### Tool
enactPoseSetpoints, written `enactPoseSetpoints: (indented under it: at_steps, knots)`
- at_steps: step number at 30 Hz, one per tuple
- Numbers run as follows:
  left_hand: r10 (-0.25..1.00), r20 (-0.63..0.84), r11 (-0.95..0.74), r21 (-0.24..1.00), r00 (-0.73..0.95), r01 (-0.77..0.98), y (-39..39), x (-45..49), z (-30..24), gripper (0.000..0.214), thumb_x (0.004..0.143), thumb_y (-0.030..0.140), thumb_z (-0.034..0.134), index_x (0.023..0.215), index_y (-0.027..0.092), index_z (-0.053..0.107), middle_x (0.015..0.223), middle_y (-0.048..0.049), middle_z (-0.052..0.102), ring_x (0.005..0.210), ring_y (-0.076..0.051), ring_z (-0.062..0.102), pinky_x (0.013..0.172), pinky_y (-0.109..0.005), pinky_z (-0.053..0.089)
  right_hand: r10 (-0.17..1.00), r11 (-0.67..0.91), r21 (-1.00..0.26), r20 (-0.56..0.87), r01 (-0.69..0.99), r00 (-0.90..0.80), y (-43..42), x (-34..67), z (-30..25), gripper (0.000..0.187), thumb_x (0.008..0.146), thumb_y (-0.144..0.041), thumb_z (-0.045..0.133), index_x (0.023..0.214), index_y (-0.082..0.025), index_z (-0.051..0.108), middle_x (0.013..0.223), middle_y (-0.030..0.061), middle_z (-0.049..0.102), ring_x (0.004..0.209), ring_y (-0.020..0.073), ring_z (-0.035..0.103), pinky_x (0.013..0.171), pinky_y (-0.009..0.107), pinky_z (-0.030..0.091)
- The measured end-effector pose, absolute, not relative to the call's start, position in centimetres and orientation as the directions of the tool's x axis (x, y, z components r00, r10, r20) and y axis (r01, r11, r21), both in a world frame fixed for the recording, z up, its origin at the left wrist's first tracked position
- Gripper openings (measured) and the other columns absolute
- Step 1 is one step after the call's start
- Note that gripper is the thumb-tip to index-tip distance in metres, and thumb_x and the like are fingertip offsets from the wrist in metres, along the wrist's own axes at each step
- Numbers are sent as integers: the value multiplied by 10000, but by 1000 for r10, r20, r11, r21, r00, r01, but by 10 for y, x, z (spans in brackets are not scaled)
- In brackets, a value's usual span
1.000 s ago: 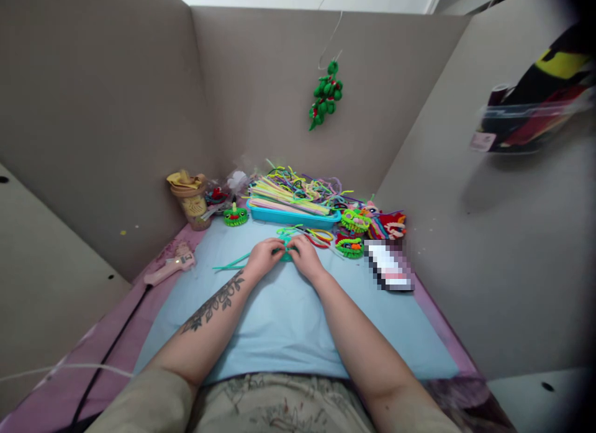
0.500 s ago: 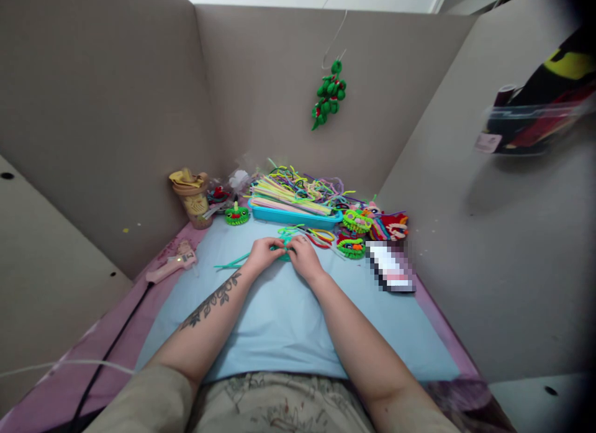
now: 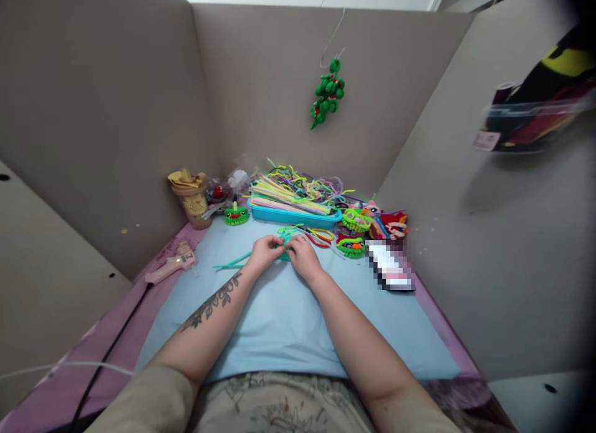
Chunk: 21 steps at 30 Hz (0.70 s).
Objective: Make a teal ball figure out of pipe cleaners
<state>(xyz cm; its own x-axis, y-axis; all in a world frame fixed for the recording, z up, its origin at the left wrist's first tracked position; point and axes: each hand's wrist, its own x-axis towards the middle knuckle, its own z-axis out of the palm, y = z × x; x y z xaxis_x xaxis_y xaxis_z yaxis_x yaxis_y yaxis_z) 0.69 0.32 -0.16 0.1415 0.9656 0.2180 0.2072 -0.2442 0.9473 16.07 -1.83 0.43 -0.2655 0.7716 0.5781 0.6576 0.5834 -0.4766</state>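
My left hand (image 3: 266, 250) and my right hand (image 3: 302, 254) meet over the blue cloth (image 3: 279, 321), both with fingers pinched. Between them is a teal pipe-cleaner piece (image 3: 287, 255), mostly covered by my fingers. Loose teal pipe cleaners (image 3: 233, 264) lie on the cloth to the left of my left hand. Just beyond my right hand rest red- and yellow-handled pliers (image 3: 320, 237), beside a few bright stems. A green fuzzy figure (image 3: 351, 246) with an orange spot sits to the right of the pliers.
A blue tray (image 3: 293, 218) piled with pipe cleaners stands at the back. At left are a pink glue gun (image 3: 171, 265) with a black cord and a lidded cup (image 3: 193, 200). A phone (image 3: 390, 266) lies at right. Grey partitions (image 3: 261, 97) enclose the table; a green ornament (image 3: 328, 92) hangs.
Almost nothing differs; the view has shifted slightly. Both hands stay pinched together on the teal piece.
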Motion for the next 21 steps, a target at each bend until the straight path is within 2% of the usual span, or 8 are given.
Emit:
enactPoseSetpoints:
  at_steps: [12,21]
  knots:
    - [977,172,-185,978,128,93,2,10,0,171,578,208,645,729,134,612,776,-45,683,720,-150,623,704,-263,486,784,578,-521,569,628,-249,-21,162,7,208,717,-61,496,860,-196,562,886,65,547,901,224,487,839,391,424]
    - [976,168,-182,978,136,97,1,9,1,182,585,204,637,751,133,612,804,-48,691,739,-152,631,724,-274,496,774,594,-507,572,624,-271,-22,162,8,194,721,-60,490,814,-206,576,887,64,535,917,227,486,846,386,417]
